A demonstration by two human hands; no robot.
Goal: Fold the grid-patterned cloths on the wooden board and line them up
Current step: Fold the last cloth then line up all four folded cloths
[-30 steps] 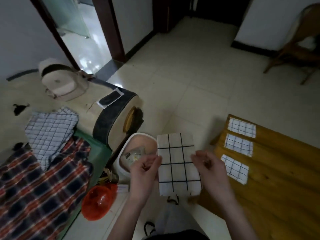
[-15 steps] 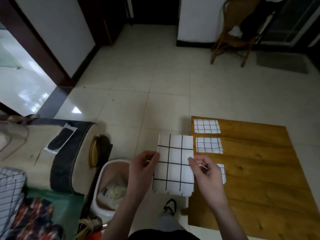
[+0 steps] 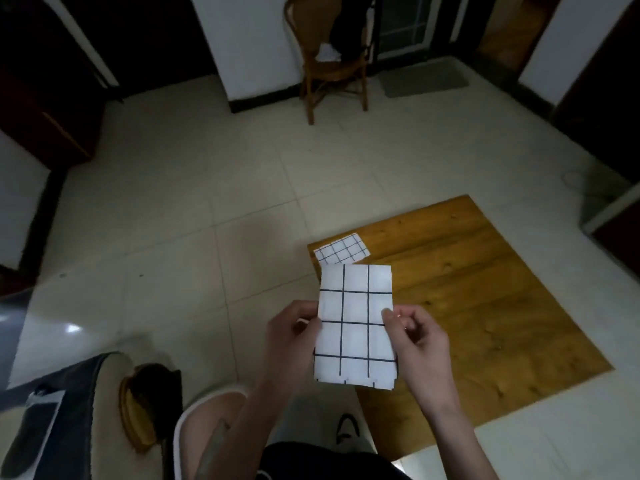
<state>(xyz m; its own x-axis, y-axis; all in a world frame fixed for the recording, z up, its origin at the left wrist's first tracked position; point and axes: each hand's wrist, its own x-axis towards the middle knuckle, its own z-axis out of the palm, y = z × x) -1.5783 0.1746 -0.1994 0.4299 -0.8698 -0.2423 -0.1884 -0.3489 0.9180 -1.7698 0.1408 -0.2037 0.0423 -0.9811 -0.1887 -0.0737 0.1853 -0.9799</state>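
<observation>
I hold a folded white cloth with a black grid (image 3: 355, 327) upright in the air, over the near left edge of the wooden board (image 3: 485, 306). My left hand (image 3: 294, 334) pinches its left edge and my right hand (image 3: 415, 337) pinches its right edge at mid height. One small folded grid cloth (image 3: 341, 252) lies flat at the board's far left corner. The held cloth hides the strip of board just behind it, so any other folded cloths there are out of sight.
The board lies on a pale tiled floor (image 3: 207, 188). A white bin (image 3: 204, 441) and a padded seat with a dark cover (image 3: 69, 410) sit at the lower left. A wooden chair (image 3: 332, 64) and a grey mat (image 3: 426, 77) are far back.
My view has swung right, away from the pile of cloths at the left. The held cloth now sits over the board's left edge and covers two of the folded cloths seen before.
</observation>
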